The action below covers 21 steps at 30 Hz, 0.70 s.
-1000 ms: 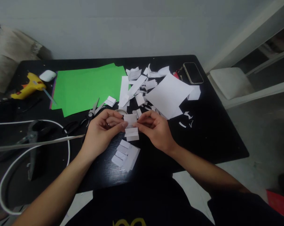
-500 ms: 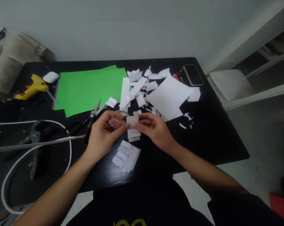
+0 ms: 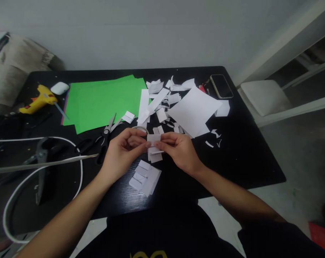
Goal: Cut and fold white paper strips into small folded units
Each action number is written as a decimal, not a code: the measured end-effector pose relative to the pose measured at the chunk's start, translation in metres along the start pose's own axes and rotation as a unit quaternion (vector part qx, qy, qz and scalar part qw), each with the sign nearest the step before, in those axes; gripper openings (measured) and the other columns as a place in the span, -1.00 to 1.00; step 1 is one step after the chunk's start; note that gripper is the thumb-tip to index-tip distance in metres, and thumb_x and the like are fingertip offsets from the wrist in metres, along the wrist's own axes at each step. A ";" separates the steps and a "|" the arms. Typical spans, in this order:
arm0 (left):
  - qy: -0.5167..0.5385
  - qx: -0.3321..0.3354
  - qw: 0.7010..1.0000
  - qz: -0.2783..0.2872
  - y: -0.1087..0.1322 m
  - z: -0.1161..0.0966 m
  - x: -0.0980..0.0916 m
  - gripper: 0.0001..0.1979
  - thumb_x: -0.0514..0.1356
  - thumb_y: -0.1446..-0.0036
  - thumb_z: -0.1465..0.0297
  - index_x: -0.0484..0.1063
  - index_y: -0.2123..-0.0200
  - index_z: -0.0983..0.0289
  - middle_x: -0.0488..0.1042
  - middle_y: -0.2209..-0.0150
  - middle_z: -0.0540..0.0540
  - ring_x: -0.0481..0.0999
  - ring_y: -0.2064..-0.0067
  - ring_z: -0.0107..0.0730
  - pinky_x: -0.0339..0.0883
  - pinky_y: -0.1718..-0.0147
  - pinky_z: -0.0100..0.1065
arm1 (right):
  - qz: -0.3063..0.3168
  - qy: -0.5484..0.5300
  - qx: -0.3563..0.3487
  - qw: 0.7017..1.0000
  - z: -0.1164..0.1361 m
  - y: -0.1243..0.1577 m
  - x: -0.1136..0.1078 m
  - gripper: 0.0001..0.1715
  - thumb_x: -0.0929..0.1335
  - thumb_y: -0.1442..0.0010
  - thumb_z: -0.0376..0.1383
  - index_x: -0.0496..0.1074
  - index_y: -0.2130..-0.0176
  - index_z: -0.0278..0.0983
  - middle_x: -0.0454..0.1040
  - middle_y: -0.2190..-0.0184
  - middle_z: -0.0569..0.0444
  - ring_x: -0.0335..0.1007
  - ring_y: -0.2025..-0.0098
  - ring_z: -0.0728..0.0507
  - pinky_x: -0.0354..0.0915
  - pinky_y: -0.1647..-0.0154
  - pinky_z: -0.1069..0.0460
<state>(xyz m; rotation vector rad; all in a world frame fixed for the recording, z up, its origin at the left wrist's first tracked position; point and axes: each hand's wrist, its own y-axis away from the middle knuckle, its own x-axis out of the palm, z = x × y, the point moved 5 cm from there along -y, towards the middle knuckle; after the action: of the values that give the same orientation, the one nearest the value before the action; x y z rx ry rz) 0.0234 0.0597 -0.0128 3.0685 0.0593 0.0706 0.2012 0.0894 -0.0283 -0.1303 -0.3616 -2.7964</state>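
Note:
A small folded piece of white paper (image 3: 154,138) is pinched between my two hands above the black table. My left hand (image 3: 126,148) grips its left side with thumb and fingers. On the right side, my right hand (image 3: 180,150) pinches it the same way. More small white paper (image 3: 155,157) shows just below the thumbs; whether it is joined to the held piece I cannot tell. Nearer to me lies a small pile of folded white papers (image 3: 146,177). Black-handled scissors (image 3: 106,132) rest open beside my left hand, and a roll of tape (image 3: 141,128) is partly hidden behind its fingers.
Green sheets (image 3: 106,102) lie at the back left, near a yellow glue gun (image 3: 41,99) and a white case (image 3: 59,88). White scraps (image 3: 162,104) and a large white sheet (image 3: 194,111) cover the back middle. A phone (image 3: 221,86) lies back right. A white cable (image 3: 81,172) loops at left.
Both hands have shifted very slightly right with the folded paper. Its lower flap now looks tilted up near my right thumb. The other things lie as before.

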 end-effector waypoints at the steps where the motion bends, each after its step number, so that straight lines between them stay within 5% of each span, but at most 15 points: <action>1: -0.002 -0.002 1.000 0.000 0.000 0.000 0.000 -0.74 0.46 -0.07 0.43 0.53 0.17 0.27 0.60 0.44 -0.03 0.59 0.38 -0.48 0.49 0.31 -0.44 | -0.001 0.001 0.001 1.000 0.000 0.000 0.000 -0.64 0.64 0.01 -0.07 0.62 0.28 -0.19 0.71 0.32 0.06 0.69 0.24 -0.22 0.59 0.12 -0.18; 21: -0.076 0.010 0.997 -0.009 0.003 -0.003 0.001 -0.80 0.47 -0.08 0.34 0.59 0.23 0.24 0.62 0.43 0.02 0.61 0.40 -0.41 0.54 0.37 -0.40 | 0.012 0.008 -0.007 1.000 0.008 0.002 0.003 -0.65 0.57 -0.11 0.02 0.62 0.35 -0.20 0.64 0.42 0.11 0.60 0.35 -0.13 0.55 0.24 -0.07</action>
<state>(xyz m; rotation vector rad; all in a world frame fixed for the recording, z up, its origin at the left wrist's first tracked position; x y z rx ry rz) 0.0243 0.0567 -0.0096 3.0804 0.0791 -0.1650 0.1993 0.0890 -0.0195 -0.1147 -0.3359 -2.7757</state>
